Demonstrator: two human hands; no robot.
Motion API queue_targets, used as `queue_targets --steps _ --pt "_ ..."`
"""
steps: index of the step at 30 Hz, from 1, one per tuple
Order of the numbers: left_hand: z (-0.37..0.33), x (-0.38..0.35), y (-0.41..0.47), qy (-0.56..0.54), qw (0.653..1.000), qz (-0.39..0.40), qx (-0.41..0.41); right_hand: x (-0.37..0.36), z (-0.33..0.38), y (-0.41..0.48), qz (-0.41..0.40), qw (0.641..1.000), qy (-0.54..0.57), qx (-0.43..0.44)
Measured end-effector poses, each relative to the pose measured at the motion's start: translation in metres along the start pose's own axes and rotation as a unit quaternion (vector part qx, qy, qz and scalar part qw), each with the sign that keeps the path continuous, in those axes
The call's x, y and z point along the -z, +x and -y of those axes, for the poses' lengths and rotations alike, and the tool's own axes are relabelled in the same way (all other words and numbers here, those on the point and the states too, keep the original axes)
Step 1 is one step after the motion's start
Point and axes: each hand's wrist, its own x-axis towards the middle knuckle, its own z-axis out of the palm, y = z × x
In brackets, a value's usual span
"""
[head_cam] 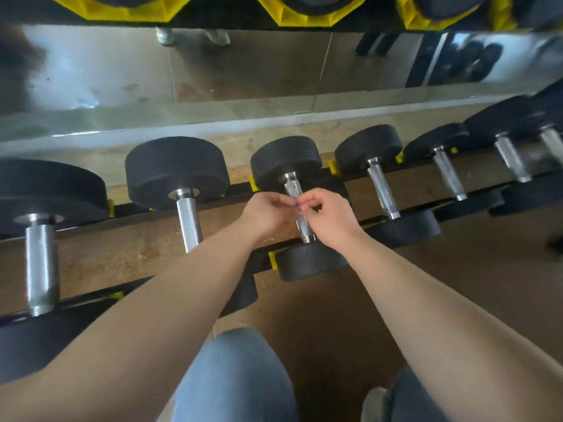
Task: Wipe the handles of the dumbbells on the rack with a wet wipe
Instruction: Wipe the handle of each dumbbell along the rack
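Observation:
A row of black dumbbells with knurled steel handles lies on the lower rack rails [237, 188]. Both hands meet over the handle [292, 187] of the middle dumbbell. My left hand [268, 214] and my right hand [327, 217] have curled fingers, and their fingertips pinch a small pale piece [298, 205] between them, too small to identify. The hands hover just above the handle and hide its middle. Bare handles lie to the left [189, 220] and to the right [382, 190]. No unfolded wipe shows.
A larger dumbbell [41, 266] lies at far left, and several smaller ones [447, 175] run off to the right. An upper shelf with yellow saddles [304, 16] overhangs at the top. A mirror [213, 71] backs the rack. My jeans-clad knees [234, 376] are below.

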Motion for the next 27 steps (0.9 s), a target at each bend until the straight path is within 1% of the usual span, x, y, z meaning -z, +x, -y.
queue_targets --steps 2,4,5,6,7,10,12,15,16,19,22,25,27 --pt "0.000 0.002 0.007 -0.022 0.999 -0.031 0.018 0.000 -0.001 0.001 -0.012 1.000 -0.002 -0.012" --pt "-0.002 0.006 0.021 -0.084 0.992 -0.094 0.028 0.000 -0.004 0.002 -0.023 0.999 -0.003 -0.023" --pt "-0.004 0.007 0.027 -0.120 0.985 -0.118 0.031 0.000 -0.005 0.003 -0.028 0.999 -0.003 -0.024" --pt "-0.004 0.007 0.032 -0.133 0.982 -0.130 0.033 0.000 -0.006 0.002 -0.034 0.999 0.000 -0.025" --pt "-0.003 0.004 0.035 -0.115 0.984 -0.131 0.036 0.001 -0.007 0.002 -0.042 0.999 0.001 -0.024" --pt "0.002 -0.008 0.029 -0.037 0.993 -0.103 0.053 0.001 -0.008 -0.001 -0.056 0.998 0.002 -0.021" --pt "0.002 -0.009 0.025 -0.048 0.993 -0.088 0.068 0.001 -0.008 0.000 -0.055 0.998 0.005 -0.022" --pt "0.001 -0.005 0.022 -0.085 0.993 -0.042 0.073 0.000 -0.008 0.001 -0.040 0.999 0.006 -0.022" --pt "0.002 -0.005 0.022 -0.082 0.994 -0.044 0.064 0.000 -0.008 0.001 -0.036 0.999 0.005 -0.023" --pt "0.002 -0.008 0.025 -0.056 0.993 -0.096 0.038 0.000 -0.009 0.003 -0.031 0.999 0.015 -0.029" --pt "0.003 -0.011 0.031 -0.057 0.989 -0.134 0.027 0.001 -0.010 0.004 -0.045 0.998 0.026 -0.026" --pt "0.008 -0.011 0.032 -0.036 0.990 -0.138 0.012 0.001 -0.012 0.005 -0.060 0.998 0.031 -0.014" --pt "0.009 -0.011 0.031 -0.004 0.991 -0.137 0.003 0.000 -0.015 0.009 -0.059 0.998 0.036 -0.012"
